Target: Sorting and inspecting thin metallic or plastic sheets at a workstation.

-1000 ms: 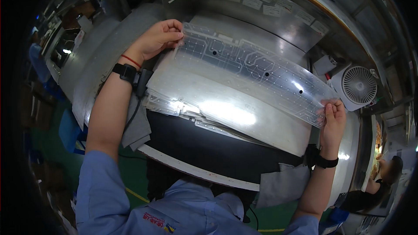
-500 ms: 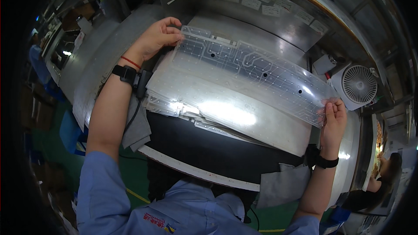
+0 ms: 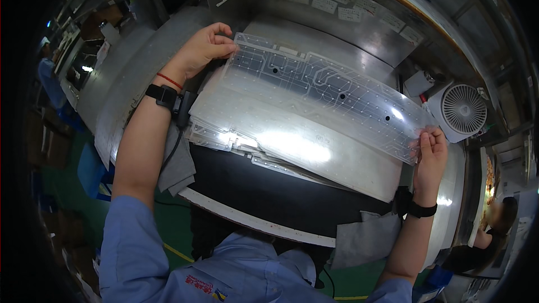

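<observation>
Between my hands stretches a long, clear plastic film with printed circuit traces, marked by a few black dots. My left hand pinches its upper left corner between thumb and fingers. At the lower right end my right hand grips the other edge, fingers closed. The film is tilted above a broad pale plate. Under that plate's near left edge, a stack of similar printed films sticks out. A bright reflection hides part of the plate's surface.
A black mat covers the near table by its white edge. Grey cloths hang at the front. On the right stands a white fan. Paper labels line the metal back panel. Other people sit at far left and far right.
Almost nothing differs; both hands keep the same hold on the film, with only a tiny shift in the picture. The person at far right moves slightly.
</observation>
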`<control>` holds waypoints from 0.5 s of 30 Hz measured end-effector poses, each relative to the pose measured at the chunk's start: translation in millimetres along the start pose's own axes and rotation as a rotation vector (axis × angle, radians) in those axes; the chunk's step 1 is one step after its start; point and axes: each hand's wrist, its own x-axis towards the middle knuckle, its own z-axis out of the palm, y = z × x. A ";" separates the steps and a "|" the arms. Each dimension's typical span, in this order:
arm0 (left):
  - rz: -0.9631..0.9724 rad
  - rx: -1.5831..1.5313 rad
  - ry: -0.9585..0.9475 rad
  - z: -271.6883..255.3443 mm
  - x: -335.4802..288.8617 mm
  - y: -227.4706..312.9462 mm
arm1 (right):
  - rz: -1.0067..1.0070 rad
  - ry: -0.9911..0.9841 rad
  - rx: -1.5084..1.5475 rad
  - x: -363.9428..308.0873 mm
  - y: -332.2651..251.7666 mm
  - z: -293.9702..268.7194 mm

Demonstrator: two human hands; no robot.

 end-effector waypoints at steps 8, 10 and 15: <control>0.007 -0.015 0.033 0.2 1.0 -1.4 | 0.003 -0.006 0.010 0.0 0.8 -0.9; 0.002 -0.024 0.015 1.1 0.2 0.1 | 0.002 -0.005 0.006 0.1 1.0 -1.1; 0.002 -0.017 0.011 -1.7 0.4 -0.8 | 0.011 0.004 0.003 -0.3 -0.2 -0.3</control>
